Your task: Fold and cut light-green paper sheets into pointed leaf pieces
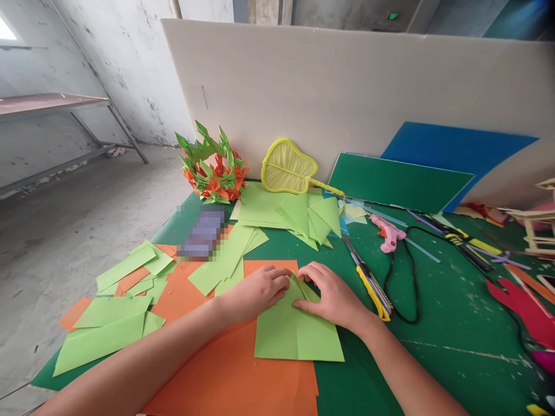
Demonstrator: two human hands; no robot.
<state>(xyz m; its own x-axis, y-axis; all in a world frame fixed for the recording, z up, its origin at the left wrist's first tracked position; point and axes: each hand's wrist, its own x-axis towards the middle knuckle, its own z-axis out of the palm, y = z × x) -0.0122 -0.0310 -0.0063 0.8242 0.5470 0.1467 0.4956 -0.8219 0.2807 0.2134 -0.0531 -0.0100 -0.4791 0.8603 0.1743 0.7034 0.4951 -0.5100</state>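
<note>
A light green sheet of paper (295, 335) with a crease down its middle lies on orange paper (234, 375) in front of me. Its far edge is being folded at the top centre. My left hand (260, 289) presses on the upper left of the sheet, fingers curled together on the fold. From the other side my right hand (332, 292) pinches the folded flap, with its thumb resting on the sheet. The fingertips of both hands nearly meet at the crease.
Left of my arms lie cut green strips (104, 341). Behind are stacked green sheets (269, 208), a folded-paper crown (214, 173) and a yellow fan (289, 167). A yellow utility knife (368, 283), a pink glue gun (387, 234) and its black cord lie to the right.
</note>
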